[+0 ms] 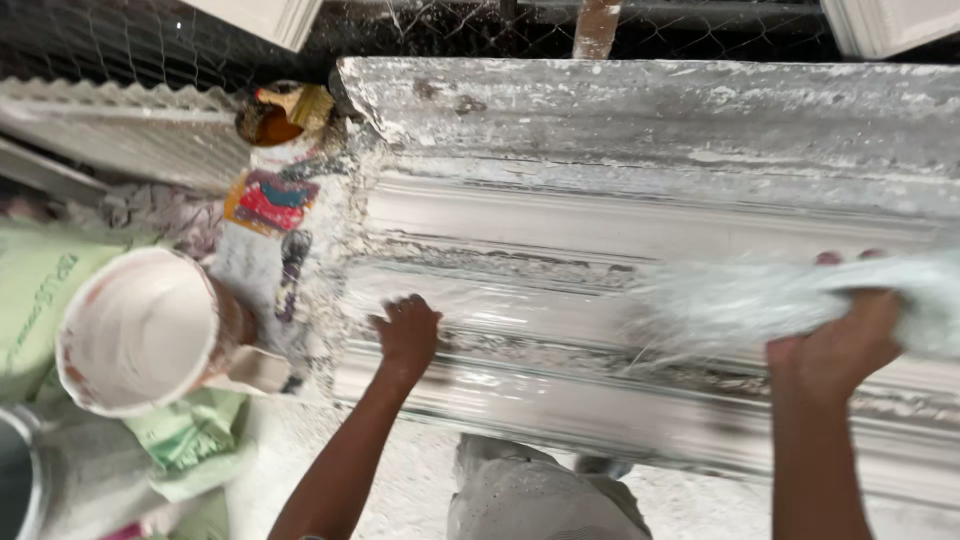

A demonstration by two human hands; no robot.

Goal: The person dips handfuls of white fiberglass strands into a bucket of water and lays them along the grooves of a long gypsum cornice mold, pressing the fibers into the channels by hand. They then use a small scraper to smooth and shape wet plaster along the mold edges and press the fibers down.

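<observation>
Left hand (408, 332) pressing wet mould (640, 250), fingers curled; right hand (835, 345) clamped on fibre mat (740, 305); laying step; next likely needs mat spread flat.

The long moulding form (640, 250) is a grey-white trough with stepped ridges and grooves running along its length. It lies flat across the view from left of centre out past the right edge. Its upper lip is rough and crusted with dried white material, chipped at the left corner. The inner channels are wet and glossy, coated in pale plaster that gleams near the middle. The fibre mat (760, 300) is a thin, wispy, translucent white sheet with loose strands at its left edge. It is draped over the right part of the channel, blurred, so its exact outline may be wider than it appears.
</observation>
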